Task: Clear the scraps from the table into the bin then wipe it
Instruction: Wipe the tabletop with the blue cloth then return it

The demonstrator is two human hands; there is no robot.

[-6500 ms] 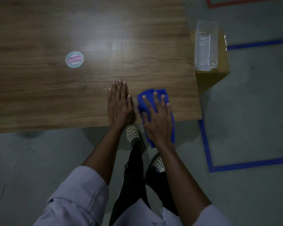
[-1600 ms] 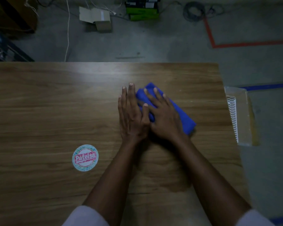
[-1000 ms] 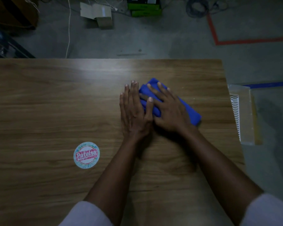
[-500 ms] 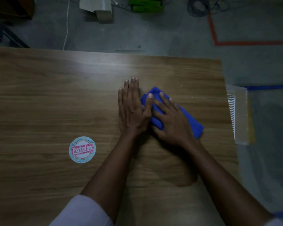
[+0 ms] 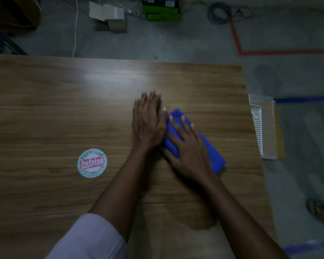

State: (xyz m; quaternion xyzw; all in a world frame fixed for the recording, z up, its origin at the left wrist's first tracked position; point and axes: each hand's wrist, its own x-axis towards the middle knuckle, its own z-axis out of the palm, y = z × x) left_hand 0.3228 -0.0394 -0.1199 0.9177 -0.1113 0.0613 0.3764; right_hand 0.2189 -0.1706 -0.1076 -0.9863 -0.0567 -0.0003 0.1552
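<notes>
My left hand (image 5: 148, 124) lies flat on the wooden table (image 5: 64, 109), its fingers (image 5: 148, 103) straight and close together, palm down on the bare grain and holding nothing. Its thumb side touches my right hand (image 5: 189, 150), which presses down on the one blue cloth (image 5: 214, 156). The right hand's fingers (image 5: 186, 126) are spread a little and straight, laid over the fabric rather than curled round it. The cloth is soft, folded into a long pad, and lies slantwise right of the table's middle, with its far corner and near right end showing past my hand. One round paper sticker (image 5: 92, 163) with red lettering sits flat on the tabletop to the left, well apart from both hands. One clear plastic bin (image 5: 267, 128), rectangular with a white ribbed pattern, stands just beside the table's right edge. One pale sleeve (image 5: 90, 238) covers my left forearm.
</notes>
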